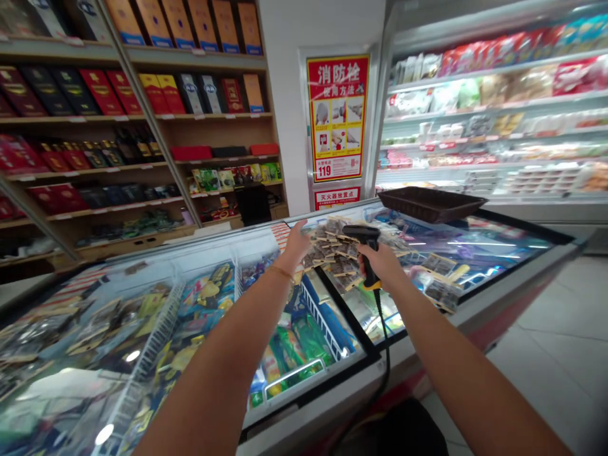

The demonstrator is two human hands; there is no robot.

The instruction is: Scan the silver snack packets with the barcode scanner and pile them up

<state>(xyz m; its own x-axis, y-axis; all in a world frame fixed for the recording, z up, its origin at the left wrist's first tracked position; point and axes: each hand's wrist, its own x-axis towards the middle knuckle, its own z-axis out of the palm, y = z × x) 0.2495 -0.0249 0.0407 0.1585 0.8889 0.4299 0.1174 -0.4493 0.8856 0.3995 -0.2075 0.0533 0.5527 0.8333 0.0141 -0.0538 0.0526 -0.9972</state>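
Note:
My right hand (382, 262) is wrapped round the grip of a black barcode scanner (361, 235), its head pointing left over a heap of small packets. A black cable (386, 342) hangs from the scanner's base. The packets (327, 244), dark inside with tan edges, lie piled on the glass top of a chest freezer (403, 316). My left hand (296, 244) is at the left edge of this heap, apparently empty, with its visible fingers stretched out. Part of that hand is hidden, so whether it touches a packet I cannot tell. Several similar packets (439, 278) lie further right.
A dark brown plastic tray (432, 206) stands at the freezer's far right. Under the glass are bagged goods (294, 345) and white wire baskets (318, 316). Shelves of boxes (204, 82) stand behind on the left, a lit refrigerated display (494, 139) on the right.

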